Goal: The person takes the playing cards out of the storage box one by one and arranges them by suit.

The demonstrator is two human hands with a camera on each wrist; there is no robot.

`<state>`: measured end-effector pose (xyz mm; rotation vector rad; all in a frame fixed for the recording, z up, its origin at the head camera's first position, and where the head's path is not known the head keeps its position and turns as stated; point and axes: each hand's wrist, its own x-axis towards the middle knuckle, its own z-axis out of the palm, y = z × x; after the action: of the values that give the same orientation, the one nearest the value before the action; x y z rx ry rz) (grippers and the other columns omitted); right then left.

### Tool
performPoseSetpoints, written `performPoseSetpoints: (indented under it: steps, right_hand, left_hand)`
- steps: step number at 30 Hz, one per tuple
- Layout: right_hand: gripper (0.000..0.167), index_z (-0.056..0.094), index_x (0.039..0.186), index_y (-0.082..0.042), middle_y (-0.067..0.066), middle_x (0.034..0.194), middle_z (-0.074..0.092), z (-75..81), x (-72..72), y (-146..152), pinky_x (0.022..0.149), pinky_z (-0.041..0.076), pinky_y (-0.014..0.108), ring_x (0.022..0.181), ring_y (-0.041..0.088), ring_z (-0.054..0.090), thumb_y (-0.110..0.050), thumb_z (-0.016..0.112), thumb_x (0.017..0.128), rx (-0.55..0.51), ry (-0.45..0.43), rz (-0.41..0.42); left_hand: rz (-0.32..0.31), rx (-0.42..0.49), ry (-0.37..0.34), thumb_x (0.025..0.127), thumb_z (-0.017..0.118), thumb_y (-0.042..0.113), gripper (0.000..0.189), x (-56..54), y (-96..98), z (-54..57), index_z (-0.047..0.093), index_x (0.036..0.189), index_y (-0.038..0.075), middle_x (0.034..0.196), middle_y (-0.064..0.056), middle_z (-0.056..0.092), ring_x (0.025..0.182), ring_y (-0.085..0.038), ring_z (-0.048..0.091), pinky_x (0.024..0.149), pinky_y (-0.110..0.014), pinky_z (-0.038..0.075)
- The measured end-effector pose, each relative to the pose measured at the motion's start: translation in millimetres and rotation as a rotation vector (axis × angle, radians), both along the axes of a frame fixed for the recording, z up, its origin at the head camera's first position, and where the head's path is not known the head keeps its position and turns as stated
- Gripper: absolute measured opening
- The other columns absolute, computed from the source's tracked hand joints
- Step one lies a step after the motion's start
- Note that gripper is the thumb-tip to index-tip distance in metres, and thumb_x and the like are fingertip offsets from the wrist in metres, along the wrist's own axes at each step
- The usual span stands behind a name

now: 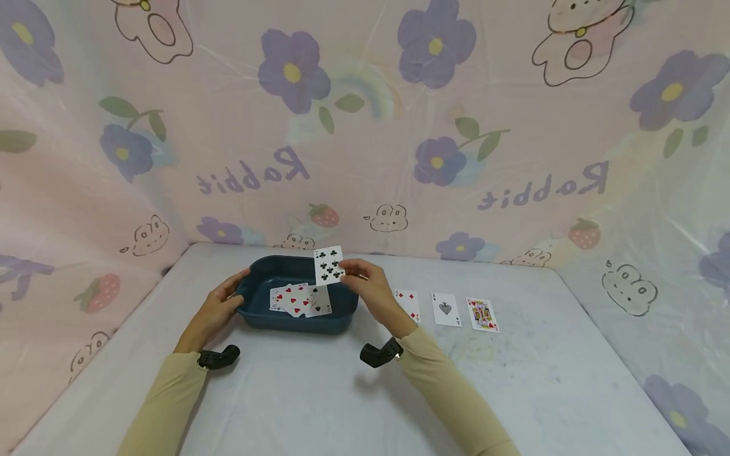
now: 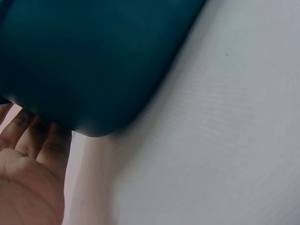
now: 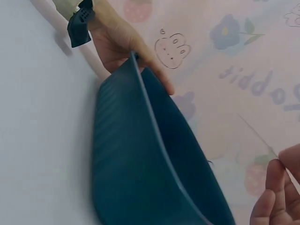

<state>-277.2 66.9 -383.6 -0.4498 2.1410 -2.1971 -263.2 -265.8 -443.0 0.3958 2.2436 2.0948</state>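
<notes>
My right hand (image 1: 371, 288) pinches a clubs playing card (image 1: 327, 265) by its right edge, thumb and fingertips together. The card is upright above the dark blue plastic basin (image 1: 296, 326), its face showing. In the right wrist view the card (image 3: 257, 131) appears edge-on, as a thin line. At the basin's left end, my left hand (image 1: 215, 310) grips the rim, its thumb on the near side and fingers round the far side. Inside the basin lie several overlapping cards: hearts cards (image 1: 296, 301) and a spades card (image 1: 322, 299).
Face up in a row on the white table (image 1: 285, 392), right of the basin, lie a four of diamonds (image 1: 409, 301), an ace of spades (image 1: 446, 309) and a red king (image 1: 482, 315). A patterned pink curtain (image 1: 365, 158) hangs behind the table and at both sides.
</notes>
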Motion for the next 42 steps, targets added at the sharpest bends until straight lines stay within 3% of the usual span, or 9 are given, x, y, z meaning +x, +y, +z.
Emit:
performPoseSetpoints:
  steps: [6,15,24,32,42]
  right_hand:
    - [0.034,0.063,0.121,0.003,0.011,0.116,0.060,6.6,6.8,29,0.094,0.042,0.048,0.104,0.021,0.055,-0.001,0.063,0.087,0.004,0.004,-0.048]
    - [0.036,0.059,0.124,0.004,0.009,0.113,0.057,21.1,19.3,91,0.070,0.042,0.024,0.089,0.015,0.053,-0.001,0.062,0.089,-0.018,0.014,-0.137]
    - [0.035,0.059,0.125,0.002,0.004,0.109,0.057,20.9,29.5,135,0.077,0.045,0.025,0.094,0.016,0.053,-0.006,0.062,0.091,0.036,-0.024,-0.232]
    - [0.039,0.055,0.129,0.006,-0.002,0.107,0.059,24.6,43.5,177,0.077,0.045,0.021,0.095,0.011,0.053,-0.008,0.063,0.093,0.046,-0.007,-0.264]
    - [0.025,0.068,0.115,-0.006,-0.007,0.101,0.064,23.3,59.3,229,0.074,0.046,0.019,0.089,0.007,0.055,-0.002,0.065,0.091,-0.138,-0.044,-0.300]
  left_hand:
    - [0.012,0.000,-0.012,0.091,0.039,-0.010,0.067,1.0,0.5,-1.6,0.018,0.154,0.002,0.159,-0.017,0.008,0.139,-0.036,0.018,0.088,-0.017,0.040]
    - [0.014,-0.034,0.001,0.092,0.039,-0.008,0.067,-0.2,-2.0,-3.2,0.019,0.154,0.003,0.158,-0.021,0.012,0.133,-0.035,0.026,0.088,-0.019,0.043]
    - [0.012,-0.062,0.007,0.092,0.039,-0.007,0.066,-1.8,-0.1,-0.6,0.019,0.154,0.004,0.159,-0.019,0.011,0.138,-0.038,0.019,0.088,-0.018,0.042]
    - [0.008,-0.045,-0.004,0.092,0.039,-0.009,0.067,-1.1,0.1,-2.8,0.018,0.154,0.004,0.159,-0.018,0.009,0.139,-0.038,0.018,0.090,-0.018,0.042]
    - [0.004,-0.026,0.003,0.092,0.039,-0.008,0.066,-1.3,-1.8,-5.5,0.018,0.154,0.002,0.158,-0.021,0.011,0.133,-0.038,0.025,0.087,-0.019,0.044]
